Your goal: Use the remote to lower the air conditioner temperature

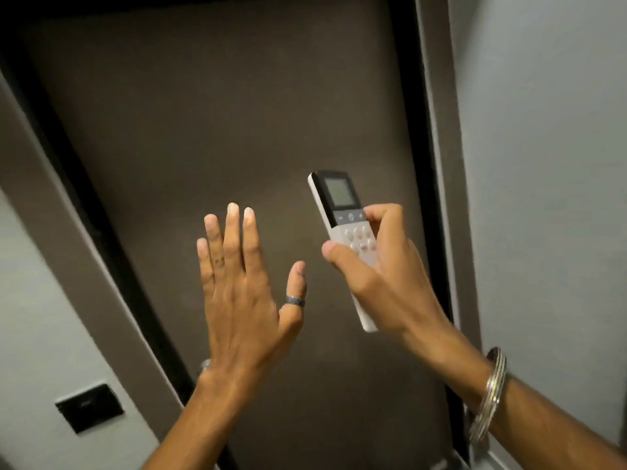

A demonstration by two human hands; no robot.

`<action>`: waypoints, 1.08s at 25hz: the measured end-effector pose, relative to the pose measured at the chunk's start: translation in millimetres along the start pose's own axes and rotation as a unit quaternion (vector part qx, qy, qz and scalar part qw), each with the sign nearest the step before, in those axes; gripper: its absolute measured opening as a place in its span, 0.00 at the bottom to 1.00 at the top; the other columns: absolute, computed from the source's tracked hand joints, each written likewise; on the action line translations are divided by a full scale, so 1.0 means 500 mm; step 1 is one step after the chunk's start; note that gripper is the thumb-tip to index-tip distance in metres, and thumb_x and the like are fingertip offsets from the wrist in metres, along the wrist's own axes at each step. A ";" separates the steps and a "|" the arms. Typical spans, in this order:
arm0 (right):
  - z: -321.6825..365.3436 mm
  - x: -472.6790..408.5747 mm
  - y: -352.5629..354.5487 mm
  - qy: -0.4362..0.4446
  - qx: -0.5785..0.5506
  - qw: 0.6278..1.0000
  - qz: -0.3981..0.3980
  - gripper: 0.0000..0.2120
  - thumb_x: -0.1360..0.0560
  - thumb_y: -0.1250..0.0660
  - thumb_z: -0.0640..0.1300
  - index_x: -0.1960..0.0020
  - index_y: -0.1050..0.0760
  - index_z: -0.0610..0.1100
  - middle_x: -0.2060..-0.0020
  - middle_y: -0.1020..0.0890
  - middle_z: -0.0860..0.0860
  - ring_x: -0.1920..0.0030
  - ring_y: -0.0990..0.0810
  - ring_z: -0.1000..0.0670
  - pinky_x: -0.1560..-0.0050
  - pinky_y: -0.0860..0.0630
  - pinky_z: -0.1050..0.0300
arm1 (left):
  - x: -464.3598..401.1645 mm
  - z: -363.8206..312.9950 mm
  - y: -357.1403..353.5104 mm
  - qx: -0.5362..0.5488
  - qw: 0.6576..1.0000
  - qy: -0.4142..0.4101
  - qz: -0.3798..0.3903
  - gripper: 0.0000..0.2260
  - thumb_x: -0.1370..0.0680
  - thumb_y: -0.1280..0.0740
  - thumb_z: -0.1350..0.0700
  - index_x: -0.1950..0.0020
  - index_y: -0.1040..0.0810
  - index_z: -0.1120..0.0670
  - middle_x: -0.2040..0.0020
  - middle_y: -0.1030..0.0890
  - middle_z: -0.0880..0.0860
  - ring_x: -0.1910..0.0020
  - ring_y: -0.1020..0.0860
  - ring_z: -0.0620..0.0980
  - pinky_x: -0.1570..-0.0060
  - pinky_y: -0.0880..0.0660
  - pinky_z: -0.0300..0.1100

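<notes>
A dark brown door (220, 130) fills most of the frame from the top edge down to the bottom, set in a black frame (403, 96) whose two sides run down the left and the right of the picture. Pale grey wall (549, 147) takes up the right side of the frame, and more of the same wall shows at lower left, where a black rectangular switch plate (90, 408) sits on it. Two bare forearms come up from the bottom edge in front of the door. The left hand (242, 300), at centre and slightly below, is spread flat and fully open with its back toward the camera, fingers pointing up and close together, thumb out to the side; it has hold of nothing and is apart from the other hand. The right hand (383, 276), just right of centre, is closed around the remote (346, 232), fingers wrapped behind the body and the thumb lying across the white keypad; which key it touches cannot be told. The remote is tilted, its dark top end with a grey screen up at frame centre and its white lower end sticking out below the palm. A stack of silver bangles (492, 395) circles the right wrist at lower right. A dark ring (294, 301) sits on the left thumb.
</notes>
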State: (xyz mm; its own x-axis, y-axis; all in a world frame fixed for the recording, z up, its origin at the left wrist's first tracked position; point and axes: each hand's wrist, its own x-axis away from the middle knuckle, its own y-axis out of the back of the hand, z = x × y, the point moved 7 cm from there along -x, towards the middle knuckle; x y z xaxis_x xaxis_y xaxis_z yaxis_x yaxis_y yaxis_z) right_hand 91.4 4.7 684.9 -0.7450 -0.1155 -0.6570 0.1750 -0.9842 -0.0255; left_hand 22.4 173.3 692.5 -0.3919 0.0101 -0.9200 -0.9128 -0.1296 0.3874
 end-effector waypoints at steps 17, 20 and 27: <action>-1.051 1.198 0.640 -0.712 0.186 0.576 -0.356 0.22 0.26 0.18 0.47 0.39 0.16 0.36 0.44 0.11 0.39 0.48 0.11 0.42 0.44 0.14 0.48 | 1.241 -0.511 -0.581 0.212 0.722 -0.080 0.654 0.35 0.15 0.44 0.42 0.15 0.48 0.60 0.14 0.49 0.61 0.15 0.54 0.60 0.16 0.52 0.58; -1.179 1.292 0.680 -0.716 0.264 0.542 -0.351 0.25 0.27 0.18 0.49 0.37 0.17 0.35 0.41 0.13 0.39 0.45 0.12 0.43 0.45 0.14 0.50 | 1.405 -0.549 -0.628 0.217 0.689 -0.103 0.684 0.34 0.15 0.45 0.42 0.15 0.49 0.58 0.14 0.49 0.62 0.15 0.53 0.62 0.16 0.55 0.56; -1.275 1.394 0.678 -0.742 0.337 0.484 -0.320 0.36 0.29 0.18 0.55 0.30 0.26 0.36 0.33 0.21 0.40 0.34 0.20 0.40 0.33 0.21 0.44 | 1.505 -0.550 -0.647 0.221 0.673 -0.119 0.696 0.31 0.14 0.43 0.45 0.16 0.45 0.60 0.15 0.46 0.64 0.16 0.50 0.64 0.17 0.53 0.58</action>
